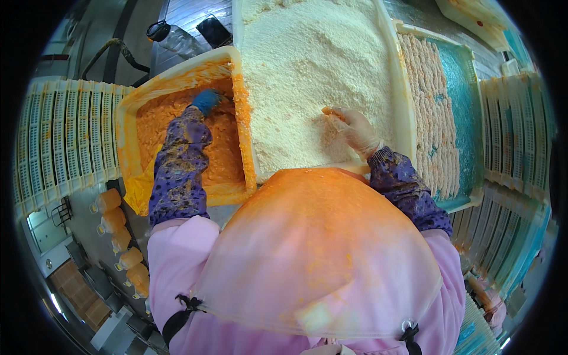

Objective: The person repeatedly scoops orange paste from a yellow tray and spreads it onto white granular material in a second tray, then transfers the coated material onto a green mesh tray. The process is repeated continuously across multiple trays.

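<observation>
My left hand [206,102], in a blue glove, reaches into a tub [126,146] of wet orange meat mixture [226,151]. Its fingers are partly sunk out of sight, so its grip does not show. Over a large white tray [403,102] of pale breadcrumbs [306,66], my right hand [353,128] wears a clear glove. The fingers are curled and the fingertips orange; whether a piece sits in them is unclear. Right of the crumbs, a tray [477,111] with a teal liner [461,97] holds rows of crumb-coated strips [428,120].
Stacked slatted crates flank me at left [66,142] and right [514,133]. A bottle [179,40] and a black phone [214,31] lie behind the orange tub. Several orange-filled jugs [122,226] line the floor at lower left. Another person [490,306] is at lower right.
</observation>
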Demonstrator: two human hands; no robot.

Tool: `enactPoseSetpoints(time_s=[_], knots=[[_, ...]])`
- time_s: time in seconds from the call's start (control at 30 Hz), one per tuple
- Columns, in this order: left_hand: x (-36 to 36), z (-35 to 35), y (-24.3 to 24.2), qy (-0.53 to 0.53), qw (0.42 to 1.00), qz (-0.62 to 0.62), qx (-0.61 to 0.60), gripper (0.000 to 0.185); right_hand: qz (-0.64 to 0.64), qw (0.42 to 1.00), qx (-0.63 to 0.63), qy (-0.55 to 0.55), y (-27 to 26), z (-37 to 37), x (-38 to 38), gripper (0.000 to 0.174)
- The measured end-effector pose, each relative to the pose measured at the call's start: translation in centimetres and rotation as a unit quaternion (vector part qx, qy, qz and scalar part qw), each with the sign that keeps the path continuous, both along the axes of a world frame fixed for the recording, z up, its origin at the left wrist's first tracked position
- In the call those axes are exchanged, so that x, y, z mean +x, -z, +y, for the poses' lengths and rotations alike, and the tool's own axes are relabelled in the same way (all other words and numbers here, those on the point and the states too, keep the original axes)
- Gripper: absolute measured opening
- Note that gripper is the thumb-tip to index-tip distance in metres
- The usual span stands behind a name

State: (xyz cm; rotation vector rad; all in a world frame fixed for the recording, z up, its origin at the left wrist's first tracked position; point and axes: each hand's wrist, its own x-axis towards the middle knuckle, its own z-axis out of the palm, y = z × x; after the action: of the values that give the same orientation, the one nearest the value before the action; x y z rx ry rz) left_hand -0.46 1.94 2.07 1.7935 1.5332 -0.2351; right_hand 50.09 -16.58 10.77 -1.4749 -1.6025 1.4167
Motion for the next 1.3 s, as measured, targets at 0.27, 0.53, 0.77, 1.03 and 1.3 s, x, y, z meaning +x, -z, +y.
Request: enactPoseSetpoints(time_s=[0.27,0.53,0.77,1.03,1.3], knots=[[0.8,-9.7,-6.4,-0.162,0.942,-0.254,-0.150,0.035,0.027,0.997,-0.011,0.066,2.0,0.2,0.5,0.033],[0.3,-18.0,-12.0,-0.313,0.869,-0.372,-0.093,0.024,0.008,0.999,-0.018,0.049,2.7,0.2,0.3,0.033],[-1.4,-22.3,-10.7,-0.387,0.850,-0.356,0.009,0.023,0.008,0.997,-0.057,0.053,1.4,0.4,0.0,0.033],[-3.7,-23.1,-13.7,-0.389,0.831,-0.389,0.077,0.029,-0.033,0.984,-0.076,-0.155,-1.4,-0.9,-0.8,0.038],[2.1,-20.3,-26.8,-0.280,0.836,-0.457,0.122,0.031,-0.029,0.993,-0.060,0.102,0.5,0.5,5.0,0.032]])
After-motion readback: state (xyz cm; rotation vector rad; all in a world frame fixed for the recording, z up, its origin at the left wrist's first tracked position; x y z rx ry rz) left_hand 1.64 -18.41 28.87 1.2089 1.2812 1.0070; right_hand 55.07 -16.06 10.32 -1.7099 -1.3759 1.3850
